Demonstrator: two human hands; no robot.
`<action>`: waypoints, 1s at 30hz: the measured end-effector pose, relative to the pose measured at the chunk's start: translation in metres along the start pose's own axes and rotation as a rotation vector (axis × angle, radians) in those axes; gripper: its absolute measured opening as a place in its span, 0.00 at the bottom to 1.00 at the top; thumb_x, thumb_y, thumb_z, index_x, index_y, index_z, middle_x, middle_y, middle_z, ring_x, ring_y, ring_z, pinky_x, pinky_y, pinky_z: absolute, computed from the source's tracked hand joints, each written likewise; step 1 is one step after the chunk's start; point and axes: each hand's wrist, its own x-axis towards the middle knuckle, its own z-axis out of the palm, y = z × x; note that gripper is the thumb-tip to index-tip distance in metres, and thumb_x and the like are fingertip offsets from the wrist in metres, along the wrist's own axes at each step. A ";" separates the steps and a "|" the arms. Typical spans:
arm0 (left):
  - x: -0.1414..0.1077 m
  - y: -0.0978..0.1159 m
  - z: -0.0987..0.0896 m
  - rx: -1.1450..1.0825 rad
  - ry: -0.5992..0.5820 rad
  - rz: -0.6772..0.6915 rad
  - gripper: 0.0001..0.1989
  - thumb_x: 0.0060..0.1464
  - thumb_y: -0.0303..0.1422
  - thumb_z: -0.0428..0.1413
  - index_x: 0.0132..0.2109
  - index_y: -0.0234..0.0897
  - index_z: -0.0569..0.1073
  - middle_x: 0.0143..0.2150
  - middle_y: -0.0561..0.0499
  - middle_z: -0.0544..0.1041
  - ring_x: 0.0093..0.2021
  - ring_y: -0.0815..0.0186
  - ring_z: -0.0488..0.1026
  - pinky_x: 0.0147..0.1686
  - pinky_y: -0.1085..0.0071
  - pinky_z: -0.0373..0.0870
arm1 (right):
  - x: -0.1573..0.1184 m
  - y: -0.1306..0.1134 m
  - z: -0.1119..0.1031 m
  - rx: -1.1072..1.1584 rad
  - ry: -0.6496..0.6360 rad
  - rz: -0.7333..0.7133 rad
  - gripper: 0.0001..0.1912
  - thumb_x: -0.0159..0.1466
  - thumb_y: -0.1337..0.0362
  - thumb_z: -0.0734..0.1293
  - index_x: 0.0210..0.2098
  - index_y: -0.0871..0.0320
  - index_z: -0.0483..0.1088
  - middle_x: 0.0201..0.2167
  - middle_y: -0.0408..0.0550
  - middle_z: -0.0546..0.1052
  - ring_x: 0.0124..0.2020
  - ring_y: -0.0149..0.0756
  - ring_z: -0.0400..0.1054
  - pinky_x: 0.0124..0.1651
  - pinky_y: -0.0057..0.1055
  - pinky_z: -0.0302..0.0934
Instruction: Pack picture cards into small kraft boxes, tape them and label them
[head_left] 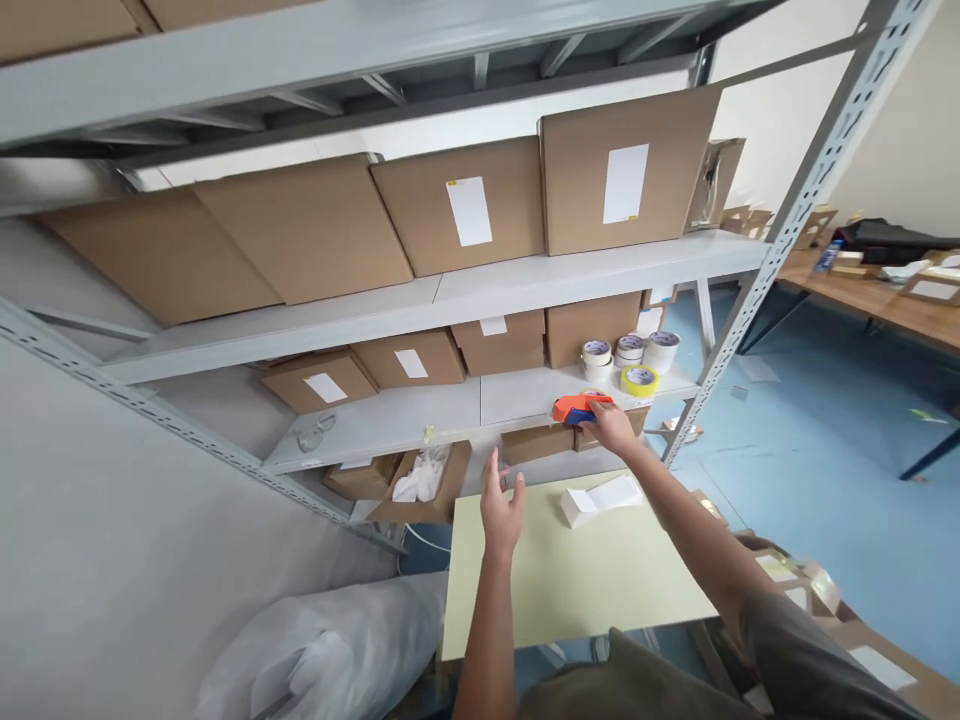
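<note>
My right hand [609,428] is closed around an orange and blue tape dispenser [573,408] in front of the lower shelf's edge. Just beyond it, a yellow-rimmed tape roll [639,380] lies on that shelf, beside several white tape rolls [663,353], some of them stacked. My left hand [501,508] is raised over the far left part of the pale yellow table [547,590], fingers apart and holding nothing. On the table, between my two arms, lies a small white carton [602,499].
Cardboard boxes [465,205] line the grey metal rack [600,265]. An open box [450,490] with white plastic inside sits low at the left. A large wrapped roll [352,640] stands left of the table. Cartons [847,640] crowd the lower right, and a wooden desk [900,310] stands beyond.
</note>
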 end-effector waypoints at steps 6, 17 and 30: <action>-0.006 0.001 0.023 0.084 0.036 -0.055 0.32 0.67 0.39 0.56 0.75 0.49 0.60 0.72 0.40 0.67 0.57 0.58 0.77 0.49 0.63 0.80 | 0.083 0.029 0.034 0.040 -0.089 -0.050 0.19 0.67 0.67 0.69 0.56 0.66 0.72 0.54 0.69 0.80 0.58 0.55 0.73 0.65 0.45 0.58; -0.034 -0.010 0.002 0.190 0.170 -0.202 0.25 0.65 0.36 0.56 0.68 0.46 0.71 0.67 0.41 0.73 0.58 0.58 0.77 0.47 0.65 0.81 | 0.101 0.044 0.062 0.306 0.044 -0.141 0.21 0.63 0.64 0.72 0.56 0.62 0.76 0.55 0.73 0.78 0.59 0.63 0.68 0.64 0.59 0.56; -0.145 -0.046 -0.089 0.415 0.375 -0.398 0.25 0.64 0.32 0.55 0.67 0.38 0.71 0.64 0.40 0.76 0.58 0.56 0.77 0.50 0.59 0.80 | -0.075 -0.165 0.106 1.143 -0.393 -0.242 0.34 0.69 0.42 0.65 0.68 0.54 0.69 0.69 0.62 0.70 0.69 0.55 0.66 0.64 0.54 0.68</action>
